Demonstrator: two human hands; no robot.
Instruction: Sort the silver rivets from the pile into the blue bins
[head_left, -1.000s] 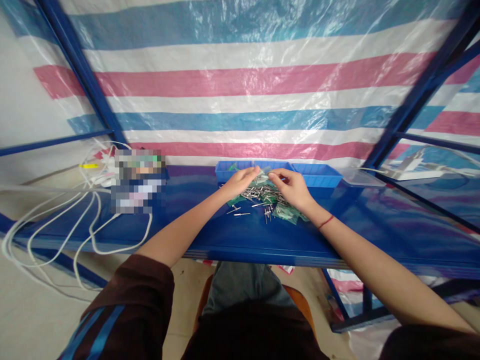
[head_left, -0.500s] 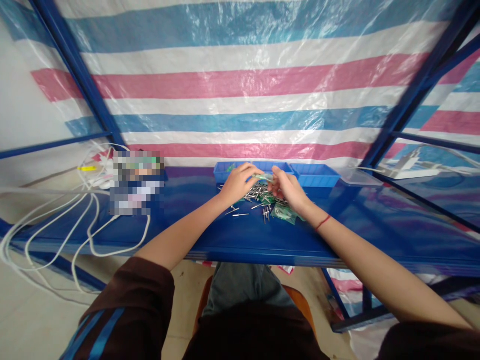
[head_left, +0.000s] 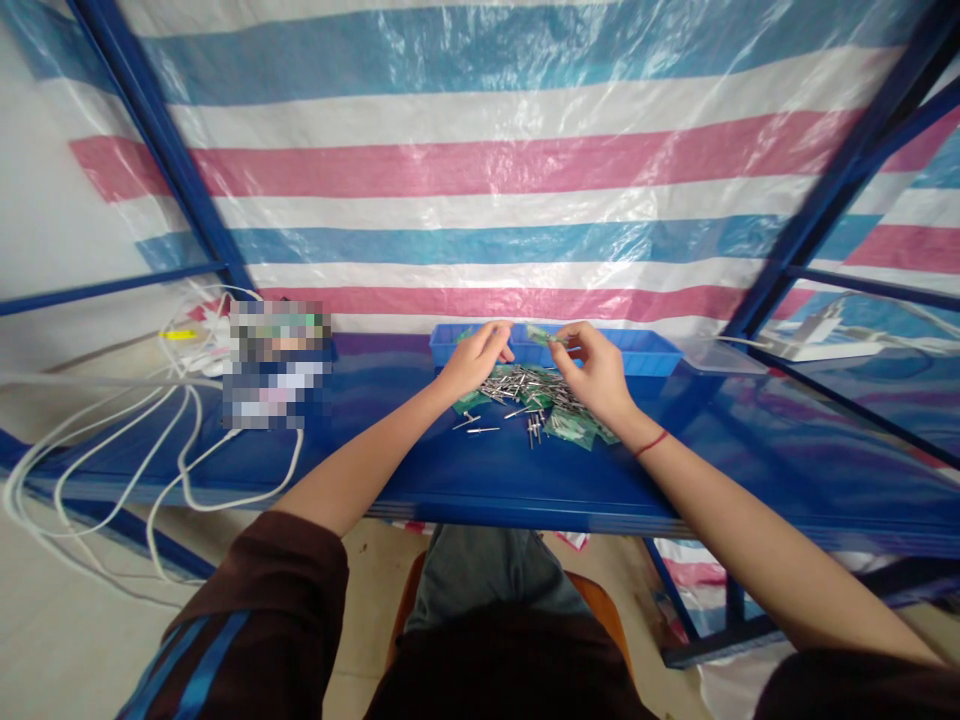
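My right hand (head_left: pixel 598 378) pinches a small green-tinted plastic bag (head_left: pixel 538 334) between thumb and fingers, in front of the blue bins. To its left, my left hand (head_left: pixel 478 358) is closed, its fingers pressed together and apart from the bag; whatever may be in them is hidden. Below both hands lies a heap of metal blind rivets (head_left: pixel 517 384), with a few loose ones nearer the front. More green plastic bags (head_left: pixel 576 428) lie beneath and beside the heap, partly covered by rivets.
A blue plastic bin (head_left: pixel 444 346) and a second blue bin (head_left: pixel 651 352) stand behind the heap. A clear lid (head_left: pixel 720 356) and a white power strip (head_left: pixel 825 340) are at the right. White cables (head_left: pixel 187 440) loop over the left side of the blue table (head_left: pixel 480 490).
My right hand has lifted slightly with the green bag, which now shows upright before the bin. My left hand has come away from the bag, its fingers drawn together.
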